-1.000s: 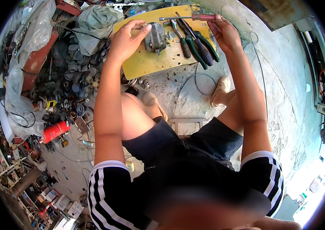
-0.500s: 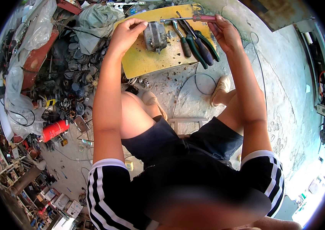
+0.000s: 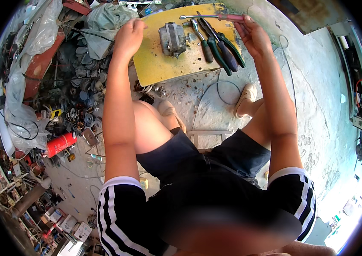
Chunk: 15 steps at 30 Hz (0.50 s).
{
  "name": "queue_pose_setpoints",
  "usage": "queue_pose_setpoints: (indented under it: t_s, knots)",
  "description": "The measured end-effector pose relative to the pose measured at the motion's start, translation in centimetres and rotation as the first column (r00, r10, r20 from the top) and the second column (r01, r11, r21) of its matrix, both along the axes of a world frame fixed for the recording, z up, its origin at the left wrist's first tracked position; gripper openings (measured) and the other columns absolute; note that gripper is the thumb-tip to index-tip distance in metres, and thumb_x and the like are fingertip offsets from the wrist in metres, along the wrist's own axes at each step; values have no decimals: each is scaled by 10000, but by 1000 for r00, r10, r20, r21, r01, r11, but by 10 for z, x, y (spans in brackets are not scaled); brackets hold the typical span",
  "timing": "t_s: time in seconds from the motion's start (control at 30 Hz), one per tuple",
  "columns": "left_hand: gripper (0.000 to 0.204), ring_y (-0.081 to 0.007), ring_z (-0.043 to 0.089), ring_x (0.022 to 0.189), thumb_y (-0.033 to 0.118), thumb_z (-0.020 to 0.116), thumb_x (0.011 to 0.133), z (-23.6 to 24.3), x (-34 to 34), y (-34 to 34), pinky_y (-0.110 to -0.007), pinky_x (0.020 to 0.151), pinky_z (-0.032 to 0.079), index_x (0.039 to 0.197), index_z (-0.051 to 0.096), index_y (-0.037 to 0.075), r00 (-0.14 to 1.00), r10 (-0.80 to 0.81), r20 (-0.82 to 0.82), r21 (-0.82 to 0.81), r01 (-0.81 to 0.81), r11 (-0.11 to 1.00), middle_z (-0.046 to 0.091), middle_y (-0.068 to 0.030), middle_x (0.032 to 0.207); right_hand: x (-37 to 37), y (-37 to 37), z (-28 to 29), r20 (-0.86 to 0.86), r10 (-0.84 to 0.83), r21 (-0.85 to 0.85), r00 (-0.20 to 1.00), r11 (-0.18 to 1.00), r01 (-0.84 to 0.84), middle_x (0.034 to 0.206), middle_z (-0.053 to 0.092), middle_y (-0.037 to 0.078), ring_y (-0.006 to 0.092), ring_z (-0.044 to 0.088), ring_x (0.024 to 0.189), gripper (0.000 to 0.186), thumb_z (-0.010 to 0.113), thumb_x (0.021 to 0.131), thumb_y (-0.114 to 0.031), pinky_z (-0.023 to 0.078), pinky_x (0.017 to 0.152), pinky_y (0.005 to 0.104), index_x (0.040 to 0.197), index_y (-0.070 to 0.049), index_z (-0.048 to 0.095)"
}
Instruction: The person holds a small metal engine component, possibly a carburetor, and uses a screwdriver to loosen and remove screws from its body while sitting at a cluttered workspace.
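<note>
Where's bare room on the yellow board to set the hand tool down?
The yellow board is bare along its near edge, in front of the grey metal part, and at its near left corner. The far right is crowded: pliers and screwdrivers lie side by side. The right hand holds a long tool; the left hand hovers at the board's left edge.

A cluttered repair workshop: pliers (image 3: 228, 47) and a metal motor part (image 3: 172, 39) lie on a yellow board (image 3: 164, 68) over bare concrete floor (image 3: 317, 111), beside heaped scrap parts (image 3: 74, 85), wires and a red canister (image 3: 60, 144).
</note>
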<state>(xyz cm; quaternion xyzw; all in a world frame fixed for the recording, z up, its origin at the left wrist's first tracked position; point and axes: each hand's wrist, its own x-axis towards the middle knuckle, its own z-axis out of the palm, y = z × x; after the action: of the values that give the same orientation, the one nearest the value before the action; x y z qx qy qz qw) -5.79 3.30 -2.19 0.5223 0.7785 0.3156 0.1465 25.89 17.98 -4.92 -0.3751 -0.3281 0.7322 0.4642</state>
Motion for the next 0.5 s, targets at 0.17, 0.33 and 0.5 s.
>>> queue_pose_setpoints:
  t_s: [0.17,0.33,0.5]
  knots:
    - [355,-346,633,986,403,510,971,13,32,10,-609,1003,311,988,667,85,973,-79,-219,239,132,962,688,-115,1023,2,3,2,-32,-41,-6,999,999,41,1113,608,121,210,619,1059,252,504,1009,-162,543,976,292,1157,39,542]
    - [242,-260,570,1118,370,617,921,11,69,16,-651,1033,224,1046,682,173,849,-236,-472,119,327,937,650,-24,1140,26,31,-22,-119,-30,34,993,999,34,1139,594,125,223,611,1076,244,506,1006,-146,542,986,302,1159,40,542]
    - [293,-263,563,1152,401,622,916,7,68,17,-633,1039,230,1098,682,179,887,-141,-440,231,264,937,661,-46,1137,18,16,-4,-100,-58,-11,993,998,57,1153,584,132,229,610,1076,241,509,1004,-140,556,968,307,1157,44,541]
